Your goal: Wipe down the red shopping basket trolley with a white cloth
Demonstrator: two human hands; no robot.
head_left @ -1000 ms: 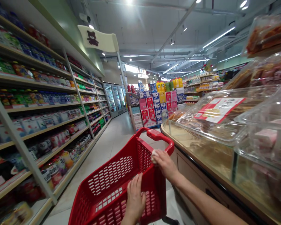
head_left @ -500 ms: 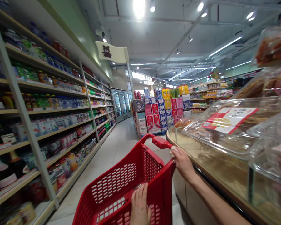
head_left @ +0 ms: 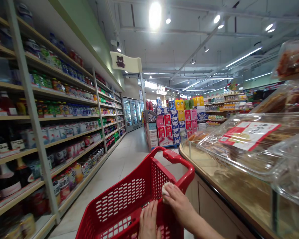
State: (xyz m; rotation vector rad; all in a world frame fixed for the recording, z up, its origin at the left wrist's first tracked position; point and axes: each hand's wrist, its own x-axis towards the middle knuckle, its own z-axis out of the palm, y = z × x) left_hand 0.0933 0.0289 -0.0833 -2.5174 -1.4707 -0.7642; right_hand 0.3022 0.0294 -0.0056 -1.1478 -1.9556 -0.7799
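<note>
A red plastic shopping cart (head_left: 132,190) with perforated walls stands in front of me, its looped handle (head_left: 179,157) bare at the upper right. My left hand (head_left: 149,220) lies over the cart's near rim, fingers together and pointing inward, thumb on the outer side. Just to its right, my right hand (head_left: 178,202) pinches a crumpled white cloth or tissue (head_left: 167,186) and presses it against the cart's rim below the handle. The cart's lower part is cut off by the frame.
Shelves (head_left: 67,146) of bottles and cans line the left side. At right is a curved counter (head_left: 189,152) with clear packs of food (head_left: 251,136). Stacked drink boxes (head_left: 168,127) stand ahead, beside a pole with a bear sign (head_left: 126,62). Fridges (head_left: 133,111) are farther back.
My right hand has moved from the handle's end down and left to the near rim, with the white cloth or tissue in it. My left hand has stayed on the cart.
</note>
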